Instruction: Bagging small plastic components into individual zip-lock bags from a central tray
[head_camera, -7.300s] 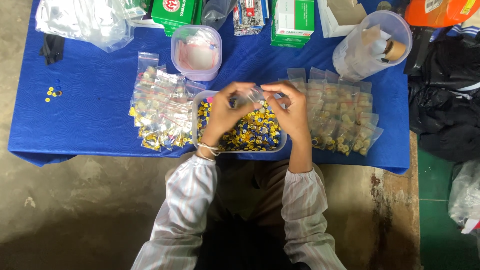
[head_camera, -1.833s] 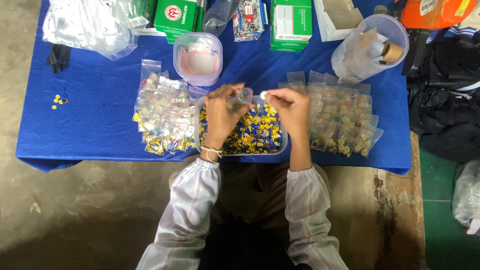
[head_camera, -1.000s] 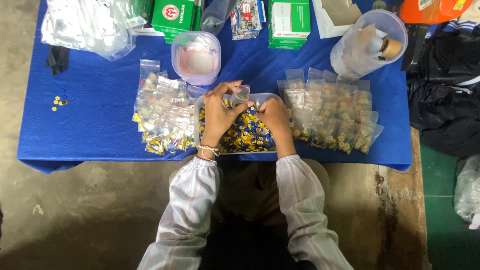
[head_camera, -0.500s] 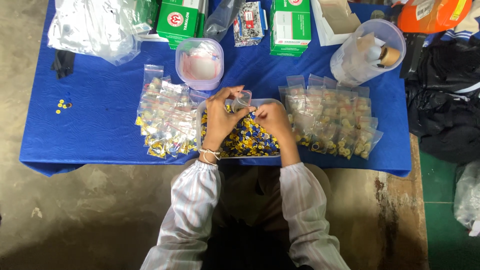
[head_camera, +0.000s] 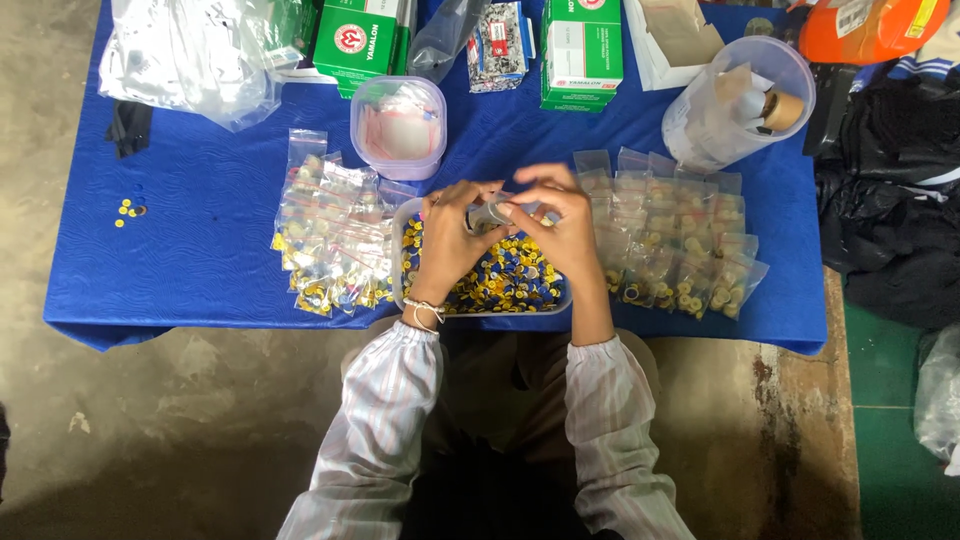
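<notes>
Small packing workplace: blue-clothed table (head_camera: 200, 260) on rough concrete floor (head_camera: 150, 430); filled sachets (head_camera: 330, 240) left of the hands, green cartons (head_camera: 580, 45) beyond, more sachets (head_camera: 680, 235) right.

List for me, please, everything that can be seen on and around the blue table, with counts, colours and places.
small clear bag: one, transparent, pinched between both hands above the tray
tray of small pieces: one, clear, filled with yellow and blue pieces, near table edge
filled bags, left pile: many, clear, left of tray
filled bags, right rows: many, clear, right of tray
lidded tub: one, clear with pinkish contents, behind tray
green boxes: at least two, far edge
large clear jar: one, far right, holds tape rolls
plastic bag heap: one, far left
loose pieces: few, yellow, left
blue table: one
left hand: one, bracelet at wrist
right hand: one
</notes>
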